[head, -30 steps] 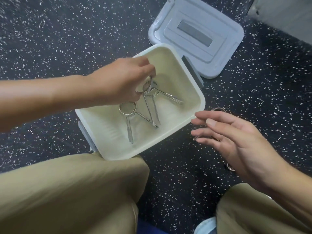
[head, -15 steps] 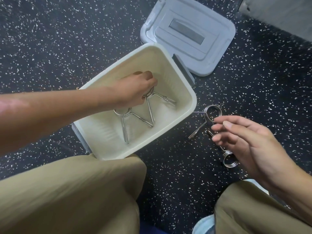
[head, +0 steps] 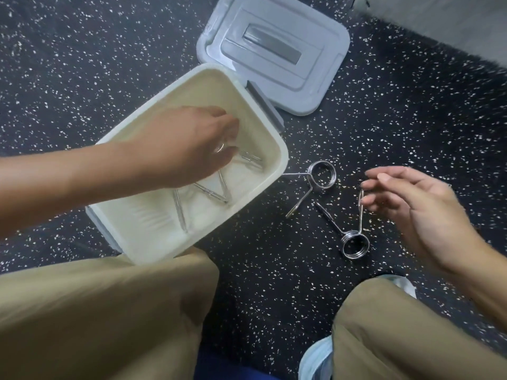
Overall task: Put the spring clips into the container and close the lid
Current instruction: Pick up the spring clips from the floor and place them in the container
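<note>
An open cream container (head: 275, 138) stands on the speckled floor, its grey lid (head: 274, 50) lying flat behind it. My left hand (head: 189, 144) reaches down inside, fingers curled around the ring of a spring clip (head: 251, 157). Other metal spring clips (head: 211, 192) lie on the container's bottom, partly hidden by the hand. Two more clips lie on the floor to the right: one (head: 322, 175) touches the container's side, the other (head: 355, 244) lies nearer me. My right hand (head: 417, 212) hovers open, fingertips beside the upper end of that nearer clip.
My two knees in khaki trousers (head: 109, 311) fill the bottom of the view, the left one against the container's near corner. A pale shoe (head: 315, 360) shows at the bottom. A grey wall base (head: 439, 26) runs along the top right.
My left hand has sunk deeper into the container with the clip. My right hand has drawn back to the right, uncovering the two clips on the floor.
</note>
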`<state>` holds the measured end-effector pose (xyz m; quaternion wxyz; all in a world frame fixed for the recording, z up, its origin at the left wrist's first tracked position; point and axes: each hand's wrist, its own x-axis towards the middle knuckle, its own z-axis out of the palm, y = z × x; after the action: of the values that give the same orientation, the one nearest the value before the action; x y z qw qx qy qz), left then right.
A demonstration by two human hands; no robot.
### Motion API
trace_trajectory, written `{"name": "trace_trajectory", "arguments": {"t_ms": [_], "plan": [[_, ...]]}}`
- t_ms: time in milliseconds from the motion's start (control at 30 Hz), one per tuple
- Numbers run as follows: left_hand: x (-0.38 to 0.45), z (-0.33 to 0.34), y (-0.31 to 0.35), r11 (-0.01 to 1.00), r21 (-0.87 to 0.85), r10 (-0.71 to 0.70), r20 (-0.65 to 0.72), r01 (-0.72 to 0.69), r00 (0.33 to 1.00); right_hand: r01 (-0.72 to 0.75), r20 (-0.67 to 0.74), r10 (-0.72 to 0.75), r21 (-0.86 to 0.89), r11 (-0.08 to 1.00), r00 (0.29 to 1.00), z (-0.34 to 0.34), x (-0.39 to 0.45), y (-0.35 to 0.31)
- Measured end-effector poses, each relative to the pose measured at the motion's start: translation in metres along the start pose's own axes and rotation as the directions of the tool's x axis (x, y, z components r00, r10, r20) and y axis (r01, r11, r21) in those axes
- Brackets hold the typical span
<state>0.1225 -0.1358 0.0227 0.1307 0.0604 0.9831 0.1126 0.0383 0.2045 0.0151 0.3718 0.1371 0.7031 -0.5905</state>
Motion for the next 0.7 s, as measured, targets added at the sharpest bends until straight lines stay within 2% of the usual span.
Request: {"name": "trace_trajectory", "arguments": {"t_ms": [167,267,333,367,433,467,500,567,700], "plan": [[0.013,-0.035,0.054,0.973,-0.156,0.164,-0.048,-0.169,0.985,0.016,-0.085,-0.037,-0.233,0.972,0.996,-0.023,0.01,0.012],[0.031,-0.028,0.077,0.954,-0.141,0.261,-0.036,-0.264,0.965,0.06,-0.038,-0.091,-0.502,0.863,0.995,-0.03,0.012,0.029],[0.046,-0.016,0.092,0.942,-0.103,0.32,-0.026,-0.32,0.947,0.181,0.101,-0.158,-0.734,0.654,0.982,-0.033,0.011,0.04],[0.052,-0.011,0.099,0.933,-0.085,0.352,-0.001,-0.351,0.936,0.279,0.211,-0.191,-0.826,0.49,0.959,-0.034,0.011,0.045],[0.063,0.001,0.111,0.907,-0.081,0.419,0.076,-0.414,0.905,0.476,0.445,-0.211,-0.871,0.125,0.87,-0.034,0.016,0.055],[0.068,0.007,0.115,0.895,-0.068,0.446,0.133,-0.44,0.885,0.531,0.524,-0.185,-0.847,-0.009,0.832,-0.035,0.019,0.059],[0.073,0.014,0.118,0.888,-0.034,0.456,0.199,-0.459,0.867,0.562,0.571,-0.156,-0.821,-0.102,0.806,-0.034,0.023,0.064],[0.083,0.031,0.122,0.879,0.064,0.431,0.317,-0.472,0.845,0.584,0.612,-0.098,-0.783,-0.216,0.785,-0.029,0.028,0.069],[0.097,0.058,0.128,0.841,0.241,0.343,0.456,-0.485,0.821,0.61,0.648,0.01,-0.71,-0.351,0.761,-0.021,0.035,0.072]]}}
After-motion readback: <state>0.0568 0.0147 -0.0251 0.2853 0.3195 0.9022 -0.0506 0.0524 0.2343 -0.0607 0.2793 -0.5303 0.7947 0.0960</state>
